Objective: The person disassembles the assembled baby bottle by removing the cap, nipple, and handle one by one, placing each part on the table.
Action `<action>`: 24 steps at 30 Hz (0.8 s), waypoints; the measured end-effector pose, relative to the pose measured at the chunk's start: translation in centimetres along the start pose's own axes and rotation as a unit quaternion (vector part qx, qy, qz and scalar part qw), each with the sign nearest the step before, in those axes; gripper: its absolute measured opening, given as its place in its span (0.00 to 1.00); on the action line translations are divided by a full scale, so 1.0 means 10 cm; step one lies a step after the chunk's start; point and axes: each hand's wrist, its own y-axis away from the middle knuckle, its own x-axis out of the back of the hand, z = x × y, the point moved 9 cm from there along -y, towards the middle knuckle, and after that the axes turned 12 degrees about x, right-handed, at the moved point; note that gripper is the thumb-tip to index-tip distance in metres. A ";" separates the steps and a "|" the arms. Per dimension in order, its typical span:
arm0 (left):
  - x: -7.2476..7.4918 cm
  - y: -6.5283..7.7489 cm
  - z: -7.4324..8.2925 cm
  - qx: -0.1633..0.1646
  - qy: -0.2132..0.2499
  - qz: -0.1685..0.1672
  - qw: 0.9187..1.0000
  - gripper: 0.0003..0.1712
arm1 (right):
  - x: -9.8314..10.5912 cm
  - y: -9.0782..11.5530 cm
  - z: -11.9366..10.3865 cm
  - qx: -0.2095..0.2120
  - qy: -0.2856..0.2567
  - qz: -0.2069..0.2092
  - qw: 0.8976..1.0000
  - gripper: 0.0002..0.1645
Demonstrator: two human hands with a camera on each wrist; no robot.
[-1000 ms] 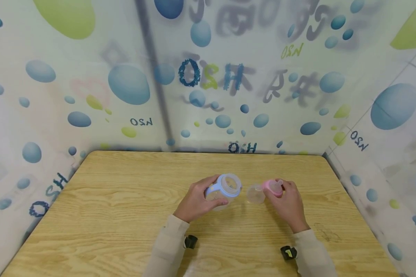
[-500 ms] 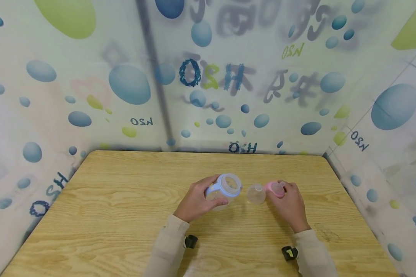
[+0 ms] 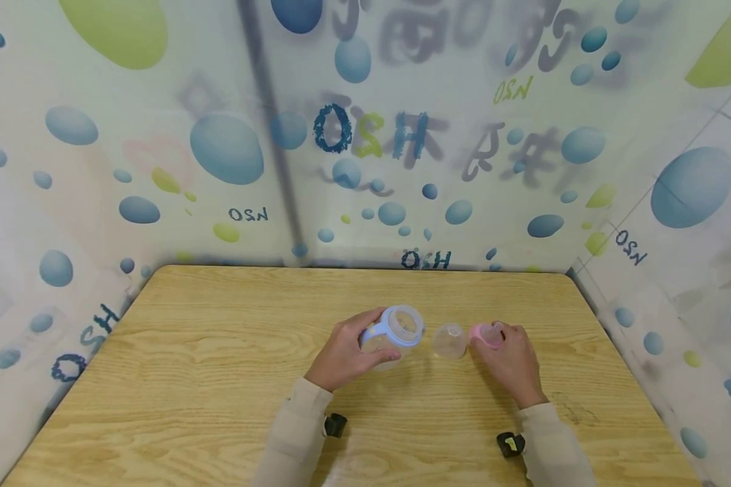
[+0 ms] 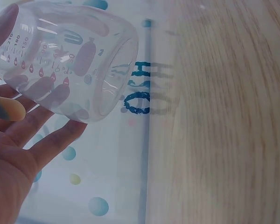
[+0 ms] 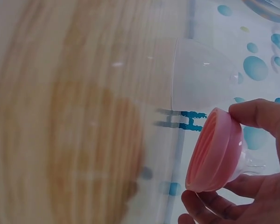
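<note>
The wooden surface [image 3: 219, 352] spreads beneath the fingers of both the left hand [image 3: 348, 355] and the right hand [image 3: 514, 358], leaving room around the work. The clear bottle [image 4: 70, 51] sits inside the curve of the left fingers, its base seemingly held off the surface. The thumb lies along its near side and the other fingers, spread apart, back it from the far side. That wide grip probably suits a round, smooth body. Its mouth, ringed by a blue collar [image 3: 374, 332], tips up and toward the right hand's fingers, perhaps so the opening can be seen and reached; I cannot tell whether anything is inside.

The translucent cap [image 3: 449, 341] stands dome up between the two sets of fingers, touched by neither and nearer the right ones. Rim down is likely its steadiest way to stand.

The pink ring [image 5: 219, 154] is pinched at its edge by the right fingers, one above and others below in the right wrist view. Its threaded hollow faces away from the palm, leaving the threads free of the fingers. The clear teat [image 5: 246, 165], smallest of all, points back between those fingers, perhaps sheltered there.
</note>
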 end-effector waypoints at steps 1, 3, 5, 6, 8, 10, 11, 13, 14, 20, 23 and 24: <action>0.00 0.00 0.00 0.002 0.000 0.000 1.000 0.39 | 0.00 0.00 0.00 -0.002 0.000 -0.004 1.000 0.32; 0.00 0.00 -0.01 0.003 -0.001 0.000 1.000 0.39 | -0.01 0.00 0.01 -0.004 0.002 -0.012 1.000 0.30; 0.00 0.00 -0.01 0.003 -0.001 0.000 1.000 0.39 | -0.02 0.00 0.01 -0.004 0.001 -0.019 1.000 0.28; 0.00 -0.01 -0.01 0.004 -0.001 0.000 1.000 0.39 | -0.02 0.00 0.01 -0.004 0.001 -0.022 1.000 0.28; -0.01 -0.01 -0.01 0.004 0.001 -0.001 1.000 0.39 | -0.04 0.00 0.02 -0.006 -0.005 -0.030 1.000 0.29; -0.01 0.00 -0.01 0.004 0.002 -0.001 1.000 0.39 | -0.05 0.01 0.03 -0.007 -0.009 -0.037 0.999 0.33; -0.01 -0.01 -0.01 0.005 0.003 -0.001 1.000 0.39 | -0.05 0.01 0.04 -0.009 -0.011 -0.040 0.999 0.34; 0.00 0.00 0.00 0.005 0.003 -0.001 1.000 0.39 | -0.06 0.01 0.05 -0.009 -0.010 -0.046 0.999 0.37; 0.00 0.00 0.00 0.006 0.004 -0.002 1.000 0.39 | -0.07 0.01 0.06 -0.008 -0.009 -0.048 0.999 0.38; -0.01 0.00 0.00 0.009 0.005 -0.004 1.000 0.39 | -0.10 0.00 0.09 -0.004 -0.003 -0.060 0.998 0.39; -0.01 -0.01 -0.01 0.009 0.003 -0.005 1.000 0.39 | -0.11 0.00 0.10 -0.008 -0.003 -0.068 0.998 0.40; -0.01 -0.01 -0.01 0.009 0.003 -0.004 1.000 0.39 | -0.11 0.01 0.10 -0.010 -0.004 -0.070 0.998 0.40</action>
